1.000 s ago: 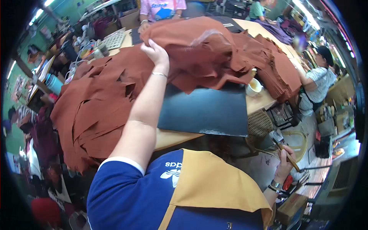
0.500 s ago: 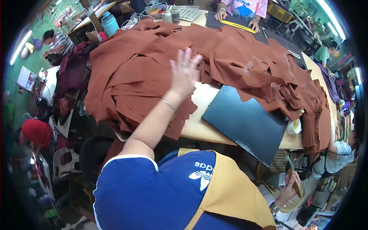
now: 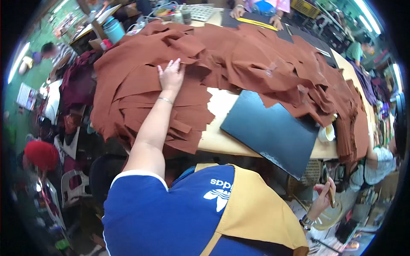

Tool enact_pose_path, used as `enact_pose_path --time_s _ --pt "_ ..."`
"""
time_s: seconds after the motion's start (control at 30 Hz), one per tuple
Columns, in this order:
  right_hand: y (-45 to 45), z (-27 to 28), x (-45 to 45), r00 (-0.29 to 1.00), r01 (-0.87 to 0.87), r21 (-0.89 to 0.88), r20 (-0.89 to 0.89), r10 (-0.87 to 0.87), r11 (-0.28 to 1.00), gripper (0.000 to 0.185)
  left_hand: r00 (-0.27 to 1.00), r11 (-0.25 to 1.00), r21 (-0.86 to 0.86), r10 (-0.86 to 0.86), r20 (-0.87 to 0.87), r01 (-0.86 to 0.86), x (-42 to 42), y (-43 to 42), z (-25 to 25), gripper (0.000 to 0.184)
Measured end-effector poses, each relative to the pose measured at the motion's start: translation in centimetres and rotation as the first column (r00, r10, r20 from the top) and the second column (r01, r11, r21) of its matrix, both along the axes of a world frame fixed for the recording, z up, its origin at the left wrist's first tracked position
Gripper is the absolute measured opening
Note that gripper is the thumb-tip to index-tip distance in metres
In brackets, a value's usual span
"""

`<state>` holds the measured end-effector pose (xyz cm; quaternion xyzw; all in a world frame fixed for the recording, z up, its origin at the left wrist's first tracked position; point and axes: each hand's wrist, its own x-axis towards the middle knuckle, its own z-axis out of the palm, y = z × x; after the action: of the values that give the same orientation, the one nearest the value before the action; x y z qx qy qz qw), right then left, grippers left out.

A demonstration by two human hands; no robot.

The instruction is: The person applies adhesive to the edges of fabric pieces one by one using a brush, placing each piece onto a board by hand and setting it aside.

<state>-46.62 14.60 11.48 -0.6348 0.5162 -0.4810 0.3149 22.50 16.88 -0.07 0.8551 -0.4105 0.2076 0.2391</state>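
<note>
My left hand (image 3: 172,77) is stretched out over the left part of a pile of brown cut sheets (image 3: 141,89), leather or cloth. Its fingers are spread and appear to touch the upper sheets. Low at the right, away from the table, my right hand (image 3: 323,197) is closed round a brush (image 3: 331,192) with a wooden handle. The brush is held upright, seen nearly edge-on. Between the pile and my body lies a dark flat board (image 3: 269,132), jutting past the table's near edge. A white cup (image 3: 326,133) stands by the board's right side.
The pale table (image 3: 230,145) curves round in front of me. Across it, a person's hands (image 3: 275,21) rest near a yellow ruler (image 3: 257,24) on dark sheets. A blue bottle (image 3: 114,30) stands at the far left. Other people work on both sides.
My left hand has moved left and slightly down onto the brown sheets, and some sheets there have shifted. My right hand still holds the brush, now turned more edge-on.
</note>
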Motion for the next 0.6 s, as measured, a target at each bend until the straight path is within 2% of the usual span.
enact_pose_path --time_s 0.03,0.1,0.13,0.17,0.2,0.23,0.27,0.3,0.37,0.4,0.43,0.47,0.5,0.53,0.6 --pt "0.2 0.1 0.1 0.998 0.056 -0.004 0.020 -0.056 0.998 0.028 1.000 0.998 -0.061 0.003 -0.002 -0.003 -0.6 -0.3 1.0 0.032" --pt "0.9 0.1 0.5 0.985 0.164 -0.009 0.061 -0.163 0.986 0.027 0.991 0.978 -0.208 -0.031 -0.127 0.004 -2.9 -1.1 3.3 0.038" --pt "0.9 -0.5 -1.1 0.987 0.153 -0.006 0.055 -0.152 0.988 0.027 0.992 0.905 -0.420 -0.107 -0.061 0.072 -4.1 -2.2 3.5 0.033" --pt "1.3 -0.4 -1.0 0.980 0.192 -0.020 0.066 -0.190 0.981 0.026 0.961 0.836 -0.544 -0.208 -0.183 0.078 -5.5 -3.2 4.1 0.027" --pt "1.1 -0.4 -0.6 0.969 0.238 -0.035 0.077 -0.234 0.971 0.025 0.841 0.723 -0.683 -0.430 -0.328 0.104 -7.6 -4.4 4.4 0.026" --pt "1.0 -0.2 -0.3 0.955 0.290 -0.051 0.085 -0.286 0.956 0.024 0.645 0.597 -0.799 -0.640 -0.417 0.075 -11.4 -5.2 6.5 0.026" --pt "1.1 -0.1 -0.3 0.960 0.277 -0.063 0.062 -0.273 0.959 0.022 0.499 0.556 -0.827 -0.742 -0.449 0.083 -15.1 -6.1 7.9 0.028" --pt "1.1 0.1 -0.4 0.964 0.265 -0.073 0.038 -0.263 0.961 0.021 0.334 0.516 -0.853 -0.820 -0.464 0.081 -18.8 -7.2 8.6 0.031" --pt "1.0 0.5 0.6 0.962 0.269 -0.096 0.077 -0.262 0.958 0.020 0.060 0.492 -0.837 -0.868 -0.494 0.240 -26.1 -10.2 5.3 0.037" --pt "0.9 0.6 0.6 0.960 0.272 -0.098 0.098 -0.263 0.957 0.019 -0.100 0.432 -0.821 -0.861 -0.499 0.374 -30.1 -9.3 7.1 0.044" --pt "0.7 0.6 0.6 0.960 0.266 -0.101 0.121 -0.253 0.959 0.019 -0.095 0.396 -0.709 -0.834 -0.544 0.583 -32.1 -8.0 8.7 0.051" --pt "0.3 0.2 0.5 0.963 0.270 -0.164 0.073 -0.261 0.949 0.018 -0.081 0.314 -0.568 -0.823 -0.563 0.761 -34.1 -6.6 10.4 0.060" --pt "0.0 -0.3 0.3 0.963 0.266 -0.224 0.023 -0.267 0.938 0.017 0.093 0.272 -0.255 -0.832 -0.547 0.928 -34.9 -5.9 10.7 0.069" --pt "-0.2 -0.6 0.3 0.962 0.254 -0.279 -0.028 -0.272 0.926 0.016 0.156 0.271 -0.153 -0.839 -0.521 0.950 -35.0 -5.3 10.2 0.075" --pt "-0.4 -1.1 1.3 0.951 0.233 -0.302 -0.131 -0.282 0.924 0.018 0.405 0.360 0.189 -0.780 -0.476 0.914 -32.8 -4.2 8.9 0.069"
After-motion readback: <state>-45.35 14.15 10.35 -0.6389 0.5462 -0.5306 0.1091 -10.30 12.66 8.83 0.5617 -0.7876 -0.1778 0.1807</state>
